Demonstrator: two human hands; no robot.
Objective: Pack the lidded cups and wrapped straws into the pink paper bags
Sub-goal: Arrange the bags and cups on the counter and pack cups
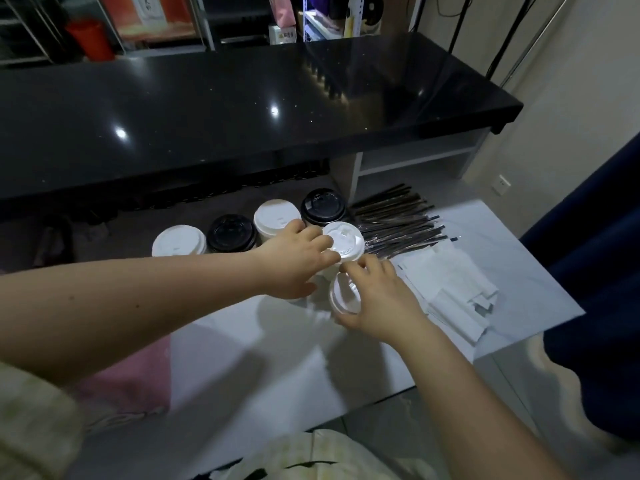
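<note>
Near the far edge of the white rectangular tabletop [277, 358], the left hand [294, 261] curls its fingers against the rim of an upright white-lidded paper cup [346, 240]; just in front, the right hand [377, 299] clamps thumb and fingers round a second white-lidded cup [343, 296]; four more cups with white and black lids [230, 233] line the far edge; black wrapped straws [391, 223] lie to their right; a blurred pink paper bag [128, 386] lies flat at the near left; bare tabletop spreads between bag and hands.
</note>
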